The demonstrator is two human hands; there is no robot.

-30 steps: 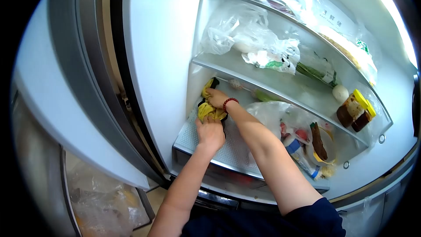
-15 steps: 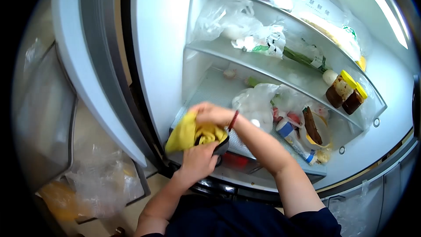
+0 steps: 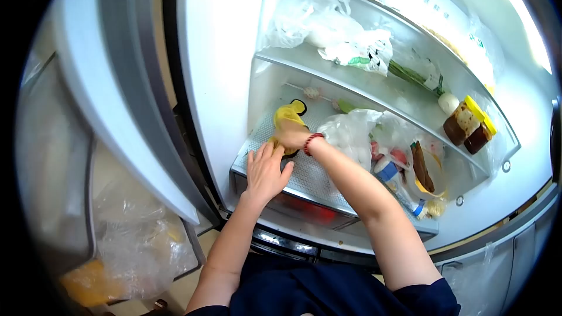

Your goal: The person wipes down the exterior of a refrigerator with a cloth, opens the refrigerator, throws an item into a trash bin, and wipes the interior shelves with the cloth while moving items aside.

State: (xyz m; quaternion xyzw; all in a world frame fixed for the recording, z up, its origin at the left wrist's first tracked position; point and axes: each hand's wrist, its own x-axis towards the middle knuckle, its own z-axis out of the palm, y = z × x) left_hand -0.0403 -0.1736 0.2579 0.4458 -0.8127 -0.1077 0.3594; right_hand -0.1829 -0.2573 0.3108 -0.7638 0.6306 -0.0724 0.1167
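A yellow cloth (image 3: 290, 114) with dark edging lies bunched on the textured bottom shelf (image 3: 313, 179) of the fridge. My right hand (image 3: 291, 134), a red bracelet at its wrist, is closed on the cloth and slightly blurred; part of the cloth is hidden under it. Nearer the shelf's front edge, my left hand (image 3: 266, 169) is spread, palm down, its fingertips close to the cloth's lower end. Just right of the cloth sits a white plastic bag (image 3: 349, 131).
The middle shelf holds a plastic bag (image 3: 304, 20), green stalks (image 3: 413, 77) and jars with yellow lids (image 3: 468, 123). A round container (image 3: 430, 169) stands at the lower right. On the left is the open fridge door (image 3: 126, 105), with bagged items in its bins.
The yellow cloth has gone from a bundle held in both hands at the shelf's front edge to lying farther back on the shelf. My left hand has let go and spread out.
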